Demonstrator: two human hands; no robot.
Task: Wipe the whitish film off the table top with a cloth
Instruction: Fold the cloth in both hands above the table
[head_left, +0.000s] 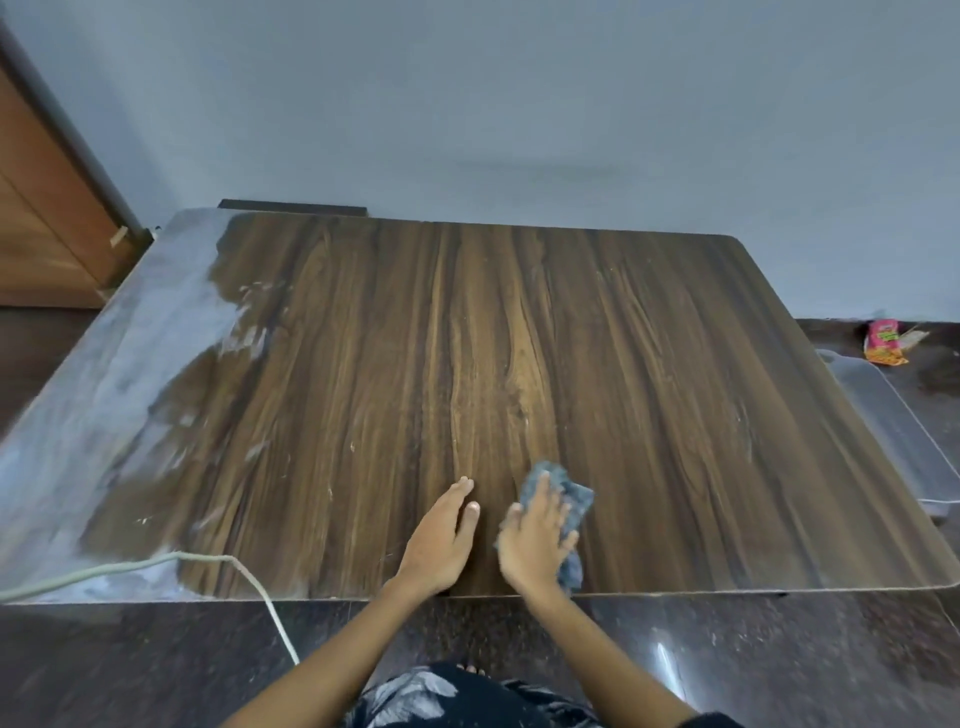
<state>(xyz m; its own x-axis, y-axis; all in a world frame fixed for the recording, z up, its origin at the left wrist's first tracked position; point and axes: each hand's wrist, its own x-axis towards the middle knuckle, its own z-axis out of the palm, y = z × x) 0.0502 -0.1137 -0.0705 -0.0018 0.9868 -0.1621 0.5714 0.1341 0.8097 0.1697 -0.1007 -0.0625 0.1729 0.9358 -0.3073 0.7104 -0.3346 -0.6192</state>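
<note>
right hand (535, 540) flat, fingers spread, pressing grey cloth (566, 499) on table top (649, 364), left hand (441, 535) flat beside

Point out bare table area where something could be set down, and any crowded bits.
Bare wood runs from the hands to the far edge and right edge of the table top. Busy: near edge, where the left hand lies flat beside the right hand pressing the cloth; whitish film and a cable take the left strip.

bare forearms (332, 660), no sleeves showing; dark garment (447, 699) with pale leaf-like print below.
</note>
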